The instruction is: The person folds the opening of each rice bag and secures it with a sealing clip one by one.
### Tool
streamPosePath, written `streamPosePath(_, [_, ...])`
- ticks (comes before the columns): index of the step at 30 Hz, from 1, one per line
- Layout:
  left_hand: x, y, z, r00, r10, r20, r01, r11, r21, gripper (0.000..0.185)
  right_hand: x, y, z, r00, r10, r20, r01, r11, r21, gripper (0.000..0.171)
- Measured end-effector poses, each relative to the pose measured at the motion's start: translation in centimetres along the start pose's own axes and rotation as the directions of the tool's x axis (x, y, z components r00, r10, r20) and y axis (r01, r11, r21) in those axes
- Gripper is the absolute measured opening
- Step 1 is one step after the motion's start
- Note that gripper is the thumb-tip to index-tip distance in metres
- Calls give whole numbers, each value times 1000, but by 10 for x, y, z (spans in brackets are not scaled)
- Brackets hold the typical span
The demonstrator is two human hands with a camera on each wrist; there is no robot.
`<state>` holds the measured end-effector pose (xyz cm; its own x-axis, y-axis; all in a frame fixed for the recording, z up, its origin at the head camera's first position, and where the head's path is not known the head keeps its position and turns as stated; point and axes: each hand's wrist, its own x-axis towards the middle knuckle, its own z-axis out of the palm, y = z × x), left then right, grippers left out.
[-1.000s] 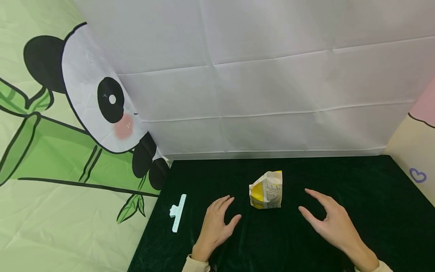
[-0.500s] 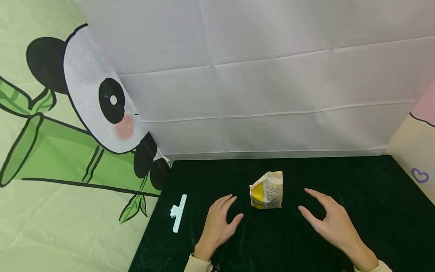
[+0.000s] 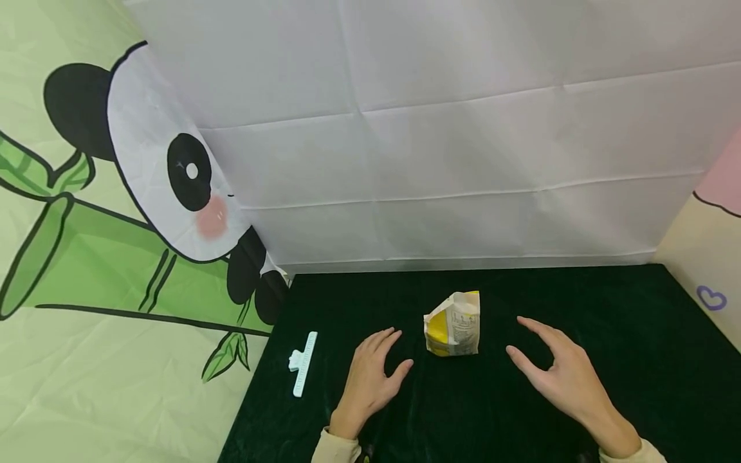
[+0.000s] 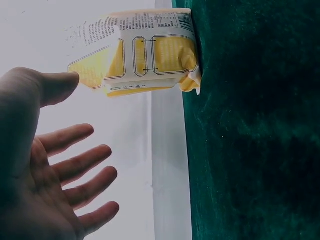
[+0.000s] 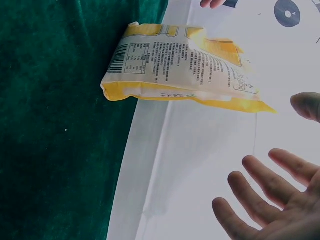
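Between the left hand (image 3: 370, 376) and right hand (image 3: 564, 379), both spread and holding nothing, stands the yellow-white bag (image 3: 453, 323).

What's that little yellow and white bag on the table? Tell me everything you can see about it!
The bag is a small crinkly packet, yellow and white, with tiny printed text and a barcode on one face. It stands upright on the dark green cloth, its top open and rumpled. Nothing touches it: the left hand and the right hand rest open on either side, apart from it.
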<state>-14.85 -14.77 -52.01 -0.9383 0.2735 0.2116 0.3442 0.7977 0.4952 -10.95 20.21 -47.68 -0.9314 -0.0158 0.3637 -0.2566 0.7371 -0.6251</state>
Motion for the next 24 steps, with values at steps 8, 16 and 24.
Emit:
streamPosePath(8, [3,3,1,1000,-13,-20,13,1000,-11,56,5,-1,0,1000,8,14,-8,1000,-6,58])
streamPosePath(16, [9,9,0,999,-27,-31,26,999,-29,57,9,1,2,1000,7,21,-7,1000,-1,58])
streamPosePath(24, [15,11,1,1000,-21,-19,20,999,-43,57,13,2,4,1000,-1,20,0,1000,17,57])
